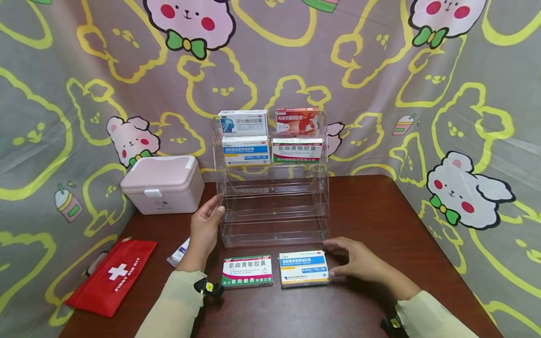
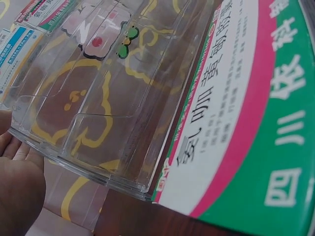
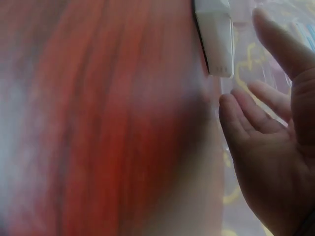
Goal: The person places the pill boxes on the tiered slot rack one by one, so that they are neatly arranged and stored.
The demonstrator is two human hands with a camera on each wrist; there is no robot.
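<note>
A clear plastic display rack [image 1: 274, 230] stands on the table. My left hand [image 1: 205, 225] is at its left side, thumb at the front edge and fingers bent along the outside, holding that edge. In front lie a green, white and pink medicine box [image 1: 247, 271] and, to its right, a blue, white and yellow medicine box [image 1: 303, 268]. My right hand [image 1: 359, 260] is beside the blue box's right end, thumb and fingers spread. The right wrist view shows a gap between this hand [image 3: 270, 128] and the box's white end [image 3: 216, 42].
Several medicine boxes [image 1: 246, 151] stand in the rack's upper tiers. A pale pink lidded case [image 1: 162, 185] sits at the back left, a red first aid pouch [image 1: 114, 277] at the left. Behind my left forearm, another box [image 1: 179, 252] is partly hidden. Patterned cloth [image 1: 367, 56] surrounds the table.
</note>
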